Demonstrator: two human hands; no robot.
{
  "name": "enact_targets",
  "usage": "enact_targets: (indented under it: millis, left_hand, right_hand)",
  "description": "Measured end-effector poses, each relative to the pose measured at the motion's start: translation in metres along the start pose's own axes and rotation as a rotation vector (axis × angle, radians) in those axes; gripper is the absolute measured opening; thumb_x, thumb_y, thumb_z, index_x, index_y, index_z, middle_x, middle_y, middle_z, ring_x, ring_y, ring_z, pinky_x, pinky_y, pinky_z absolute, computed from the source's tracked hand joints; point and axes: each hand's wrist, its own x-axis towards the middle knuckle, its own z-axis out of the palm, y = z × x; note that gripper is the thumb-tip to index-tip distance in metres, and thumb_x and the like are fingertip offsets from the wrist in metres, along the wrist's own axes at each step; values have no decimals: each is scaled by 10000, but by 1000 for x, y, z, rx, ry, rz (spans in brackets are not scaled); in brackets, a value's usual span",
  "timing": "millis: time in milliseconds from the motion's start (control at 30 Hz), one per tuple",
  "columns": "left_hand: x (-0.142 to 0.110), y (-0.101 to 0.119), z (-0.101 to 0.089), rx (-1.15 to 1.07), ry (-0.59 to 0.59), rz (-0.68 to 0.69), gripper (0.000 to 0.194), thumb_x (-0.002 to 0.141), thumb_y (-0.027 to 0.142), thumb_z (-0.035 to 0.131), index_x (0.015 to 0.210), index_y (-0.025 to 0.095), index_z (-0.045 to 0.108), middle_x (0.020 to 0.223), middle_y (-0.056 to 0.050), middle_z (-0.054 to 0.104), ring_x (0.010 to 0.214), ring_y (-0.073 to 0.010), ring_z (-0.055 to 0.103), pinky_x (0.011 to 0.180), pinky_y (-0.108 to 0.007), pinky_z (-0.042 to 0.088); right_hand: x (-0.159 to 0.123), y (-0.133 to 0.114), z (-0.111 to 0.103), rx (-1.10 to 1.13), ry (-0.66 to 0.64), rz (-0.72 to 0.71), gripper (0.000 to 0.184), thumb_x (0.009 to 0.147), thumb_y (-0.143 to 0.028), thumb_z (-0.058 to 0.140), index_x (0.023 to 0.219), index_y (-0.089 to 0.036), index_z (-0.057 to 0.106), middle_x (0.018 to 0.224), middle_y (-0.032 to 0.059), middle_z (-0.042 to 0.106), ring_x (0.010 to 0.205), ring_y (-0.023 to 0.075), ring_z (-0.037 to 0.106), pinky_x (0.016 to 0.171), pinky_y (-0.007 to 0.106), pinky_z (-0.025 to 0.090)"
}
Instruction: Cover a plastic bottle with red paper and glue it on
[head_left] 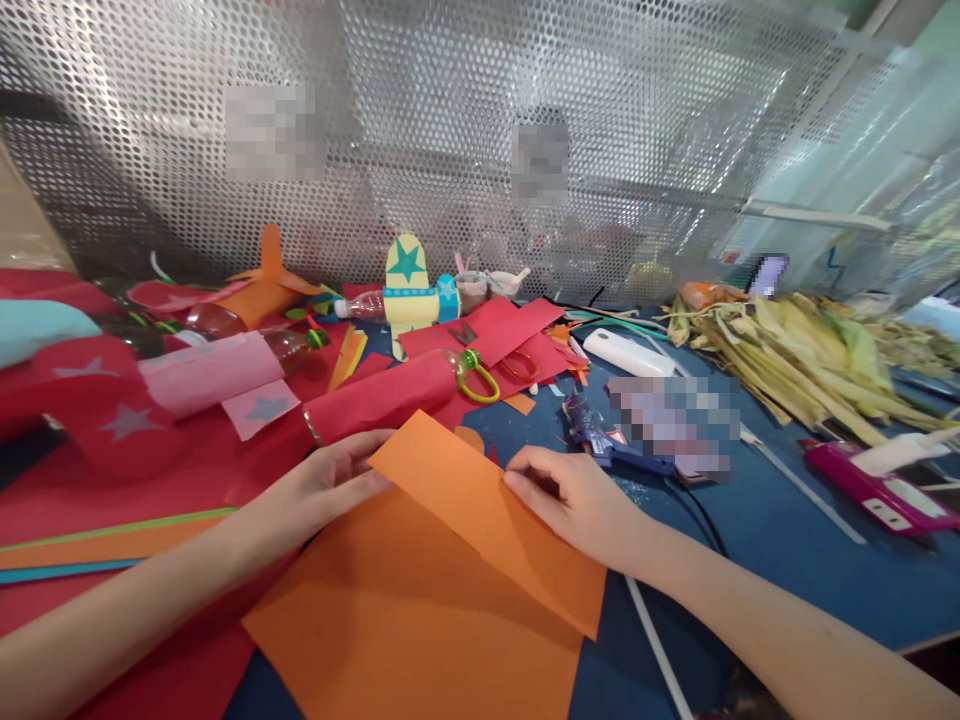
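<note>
A rectangular piece of orange paper (465, 490) slants between my hands, above a larger orange sheet (420, 610). Whether the two are one folded sheet or separate pieces, I cannot tell. My left hand (341, 480) grips the upper left end, thumb at its edge and the other fingers partly hidden. With thumb and bent forefinger, my right hand (574, 500) pinches the far edge. Just beyond lies a bottle wrapped in red paper (390, 395), with a green cap. To the right of my right hand is a blue glue gun (619, 450).
Paper-covered bottles, pink (217, 370), orange (259, 300) and yellow-blue (409, 305), lie at the back left. Red sheets (517, 325) and scissors (480, 380) lie mid-table. Right are a white device (628, 353), dry husks (795, 355) and a magenta power strip (877, 490). Perforated metal (435, 130) stands behind.
</note>
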Motion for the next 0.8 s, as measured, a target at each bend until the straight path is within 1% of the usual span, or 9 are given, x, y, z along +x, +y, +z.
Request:
enact_targets:
  millis: [100, 200, 267, 333, 433, 500, 600, 700, 800]
  left_hand:
    - [-3, 1, 3, 14, 1, 14, 616, 688, 477, 765, 1208, 223, 555, 1093, -70, 728, 952, -267, 692, 811, -319, 531]
    - [-1, 1, 3, 27, 0, 25, 614, 694, 501, 755, 1205, 228, 552, 1153, -77, 706, 1008, -287, 678, 831, -341, 533]
    - [3, -2, 0, 46, 7, 50, 581, 714, 490, 744, 1198, 227, 561, 1178, -86, 694, 1040, -299, 668, 845, -351, 533]
    - [8, -5, -5, 73, -16, 73, 562, 718, 483, 743, 1185, 218, 576, 1197, -97, 684, 1050, -307, 665, 845, -357, 537]
    - [14, -8, -11, 115, -72, 87, 567, 705, 483, 755, 1168, 201, 589, 1226, -105, 668, 1040, -299, 668, 841, -361, 544]
    - [14, -9, -12, 118, -76, 95, 567, 708, 482, 751, 1168, 191, 590, 1204, -108, 678, 1036, -295, 669, 832, -361, 548]
    - [14, -10, -11, 108, -51, 103, 570, 703, 437, 759, 1183, 183, 587, 1153, -106, 700, 1038, -292, 668, 825, -357, 549]
    - [16, -12, -11, 110, -50, 118, 571, 694, 378, 771, 1197, 182, 587, 1133, -101, 707, 999, -274, 683, 809, -336, 550]
    - [17, -13, -13, 89, -70, 111, 582, 697, 367, 771, 1219, 186, 585, 1137, -101, 706, 995, -269, 686, 800, -330, 552]
  right_hand:
    - [-2, 1, 1, 35, 55, -52, 148, 918, -319, 508, 998, -211, 569, 757, -9, 639, 631, 125, 590, 568, 235, 427]
    - [-4, -1, -1, 70, 75, -135, 288, 871, -389, 593, 1086, -205, 546, 977, 55, 634, 881, 170, 623, 720, 263, 498]
    - [-6, -3, -4, 98, 11, -177, 461, 805, -481, 664, 1152, -212, 526, 1130, 83, 594, 1047, 206, 586, 883, 311, 487]
    - [-8, -6, -6, 117, -96, -181, 651, 717, -540, 733, 1236, -237, 482, 1295, 92, 517, 1199, 239, 513, 1018, 351, 421]
    - [-11, -6, -5, 83, -231, -126, 791, 662, -542, 778, 1316, -282, 417, 1450, 87, 378, 1333, 268, 398, 1096, 383, 353]
    - [-13, -5, -3, 44, -250, -104, 712, 740, -470, 739, 1339, -305, 391, 1475, 74, 351, 1355, 255, 374, 1115, 397, 330]
    - [-13, -1, 0, 82, -211, -97, 533, 868, -335, 599, 1350, -311, 372, 1449, 58, 411, 1333, 215, 411, 1118, 395, 327]
    - [-11, 0, -1, 270, -180, -26, 369, 955, -352, 425, 1319, -287, 421, 1401, 57, 493, 1307, 197, 452, 1100, 376, 355]
    - [-6, 1, -5, 376, -80, 109, 344, 962, -423, 365, 1214, -272, 544, 1340, 39, 560, 1291, 222, 469, 1098, 376, 351]
